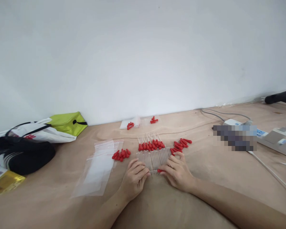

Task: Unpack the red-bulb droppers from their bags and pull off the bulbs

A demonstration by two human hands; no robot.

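Observation:
A row of clear glass dropper tubes lies on the tan table, some capped with red rubber bulbs. My left hand pinches the near end of a glass tube. My right hand pinches a red bulb at that tube's end. Loose red bulbs lie in a pile to the left and another to the right.
Clear zip bags lie left of the tubes. Two packed bags with red bulbs sit near the wall. Cloth bags and a green pouch are at far left. Power strips and cables lie right.

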